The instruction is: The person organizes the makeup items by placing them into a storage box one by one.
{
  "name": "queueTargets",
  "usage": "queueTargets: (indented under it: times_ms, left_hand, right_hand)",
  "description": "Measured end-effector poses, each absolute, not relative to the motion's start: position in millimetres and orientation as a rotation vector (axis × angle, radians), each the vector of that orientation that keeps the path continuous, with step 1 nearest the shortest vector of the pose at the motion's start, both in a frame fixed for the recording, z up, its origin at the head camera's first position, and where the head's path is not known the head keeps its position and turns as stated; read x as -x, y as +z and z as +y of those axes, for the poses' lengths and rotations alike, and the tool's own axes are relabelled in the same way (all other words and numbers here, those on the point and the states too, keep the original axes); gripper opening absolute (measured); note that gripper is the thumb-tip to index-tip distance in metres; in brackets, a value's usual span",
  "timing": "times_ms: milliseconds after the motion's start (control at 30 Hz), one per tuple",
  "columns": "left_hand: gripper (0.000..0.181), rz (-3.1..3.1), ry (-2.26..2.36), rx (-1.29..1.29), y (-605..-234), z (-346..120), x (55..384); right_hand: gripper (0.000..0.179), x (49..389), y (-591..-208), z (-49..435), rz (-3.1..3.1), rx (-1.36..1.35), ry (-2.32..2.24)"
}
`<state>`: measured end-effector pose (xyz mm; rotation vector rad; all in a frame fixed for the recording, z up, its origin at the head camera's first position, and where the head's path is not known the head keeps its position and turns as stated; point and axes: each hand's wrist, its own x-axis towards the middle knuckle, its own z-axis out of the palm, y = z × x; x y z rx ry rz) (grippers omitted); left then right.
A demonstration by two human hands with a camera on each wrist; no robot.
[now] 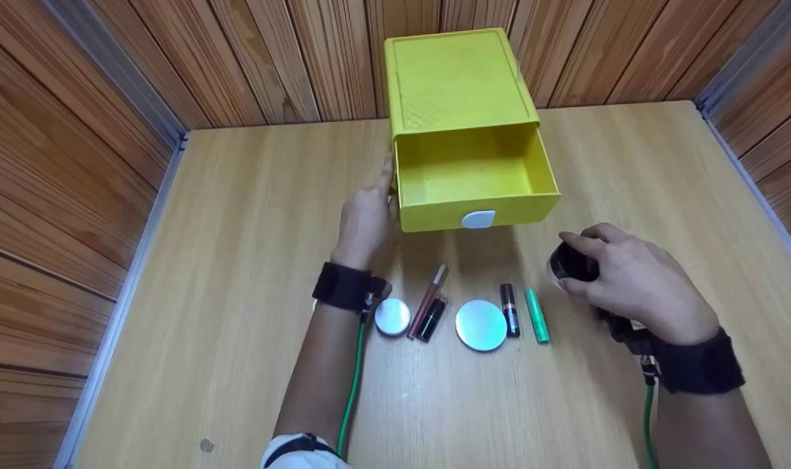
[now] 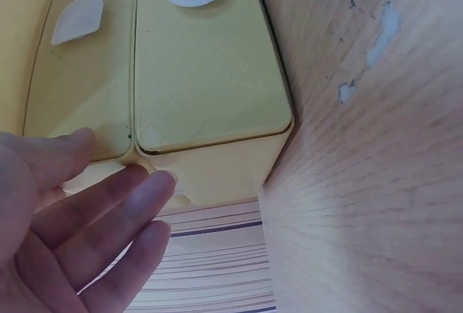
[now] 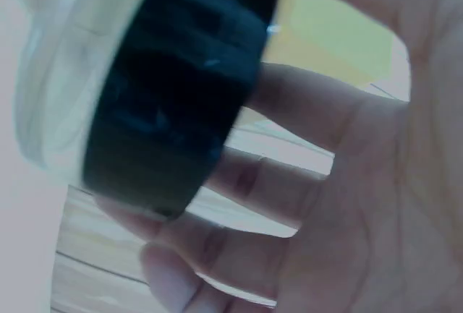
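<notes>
A yellow drawer unit stands against the back wall, its upper drawer pulled out and bare inside. My left hand is at the unit's left side; in the left wrist view its loosely bent fingers touch the side near the drawer fronts. To the right, my right hand grips a jar above the table, thumb and fingers around its black lid. The right wrist view shows the jar's clear body below that lid.
On the table, before the drawer, lie a small round tin, a lip gloss tube, a black tube, a larger round tin, a dark tube and a green tube. Wood-panelled walls enclose three sides.
</notes>
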<state>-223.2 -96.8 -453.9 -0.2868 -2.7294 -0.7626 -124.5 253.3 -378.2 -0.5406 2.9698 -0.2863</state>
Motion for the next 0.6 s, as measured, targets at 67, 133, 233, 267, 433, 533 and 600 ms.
queueTargets:
  times_ms: [67, 133, 233, 267, 433, 533, 600]
  left_hand:
    - [0.067, -2.728, -0.774, 0.291, -454, -96, 223]
    - [0.066, -2.725, -0.779, 0.290, -455, -96, 223]
    - [0.065, -2.718, -0.776, 0.295, -455, -97, 223]
    - [0.066, -2.720, -0.778, 0.294, -455, -97, 223]
    - [0.067, -2.747, -0.792, 0.278, -454, -96, 222]
    - [0.067, -2.759, -0.794, 0.266, -453, -96, 222]
    - [0.068, -2.760, -0.789, 0.268, -453, -96, 222]
  right_hand:
    - [0.066, 121, -373, 252, 2.992, 0.554, -0.316]
    - [0.066, 118, -369, 250, 3.021, 0.589, -0.336]
    - [0.063, 114, -363, 246, 3.081, 0.641, -0.354]
    - [0.062, 113, -361, 246, 3.099, 0.652, -0.359]
    - [0.064, 109, -353, 243, 3.155, 0.680, -0.369]
    - [0.066, 110, -348, 242, 3.180, 0.690, -0.366]
    - [0.066, 110, -345, 241, 3.195, 0.698, -0.370]
